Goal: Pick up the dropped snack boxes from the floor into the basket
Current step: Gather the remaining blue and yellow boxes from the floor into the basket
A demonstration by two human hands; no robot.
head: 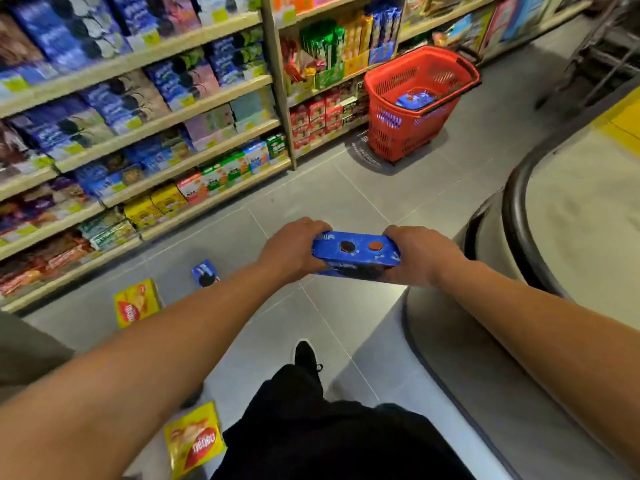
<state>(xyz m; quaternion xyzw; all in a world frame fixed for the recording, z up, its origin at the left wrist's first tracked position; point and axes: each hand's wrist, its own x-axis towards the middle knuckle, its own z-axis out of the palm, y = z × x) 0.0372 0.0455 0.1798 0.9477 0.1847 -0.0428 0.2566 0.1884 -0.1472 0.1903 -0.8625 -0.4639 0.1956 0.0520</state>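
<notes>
The shelves [145, 133] on the left are blurred, so the packets on them show only as blue, yellow, red and green blocks, and no label can be read. A rounded grey unit [571, 237] on the right runs off the frame edge and cannot be identified. A dark frame at top right is too smeared to make out.

The red basket [415, 109] stands on the floor [346, 202] by the far end of the shelves, well apart from the hands. Inside it lies a blue packet [415, 98], partly hidden by the basket's wall.

Both arms reach forward. The left hand [294, 251] and right hand [419, 258] grip the two ends of a blue box [356, 252], held in the air above the floor; the fingers curl round its ends, and its lower part is in shadow.

On the floor lie a small blue box [205, 273] and a yellow box [136, 303], near the bottom shelf. Another yellow box [194, 439] lies near the frame's lower edge, partly covered by the person's dark trouser leg. One black shoe [306, 355] shows ahead of the leg.
</notes>
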